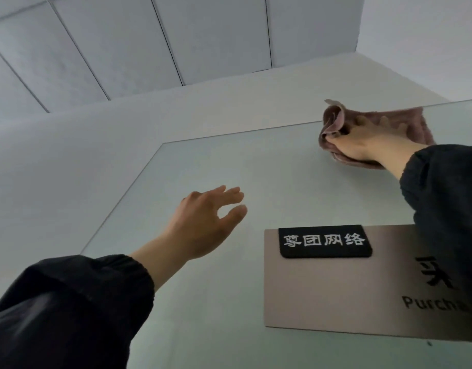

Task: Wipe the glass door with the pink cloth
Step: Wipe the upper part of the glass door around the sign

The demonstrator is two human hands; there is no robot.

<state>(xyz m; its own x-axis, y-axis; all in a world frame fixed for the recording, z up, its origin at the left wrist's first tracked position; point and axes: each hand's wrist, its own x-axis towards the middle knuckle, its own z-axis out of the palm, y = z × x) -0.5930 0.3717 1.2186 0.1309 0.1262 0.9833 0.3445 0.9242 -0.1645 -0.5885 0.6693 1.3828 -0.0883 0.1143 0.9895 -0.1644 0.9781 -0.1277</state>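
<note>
A: What is nearest the camera?

B: A dark left sleeve (69,310), low in the view, leading up to the left hand (203,225). Its grip is loose and empty: fingers gently curved, thumb apart, holding nothing. It hovers in front of the glass door (256,169). Whether it touches the pane cannot be told.

A: And the door itself?

B: A frosted, pale grey-green pane fills the middle of the view, seen from below. To the right of the left hand, a brushed sign plate (323,294) is fixed on it. A black label (324,241) with white Chinese characters sits at the plate's top edge. The right sleeve (448,195) hides part of the plate.

A: Where is the cloth?

B: Farther up, at the door's top edge, right of centre. The pink cloth (410,121) lies against the glass under the right hand (362,145). That grip is partly closed: fingers spread flat over the cloth, thumb side gathering a bunched fold at the left.

A: Which step is this?

B: It looks like wiping in progress along the topmost strip. The next move probably calls for firm, even pressure, sweeping sideways, then working down toward the plate and around it.

A: Beyond the door?

B: A plain pale wall (149,123), then grey ceiling panels (123,35).
</note>
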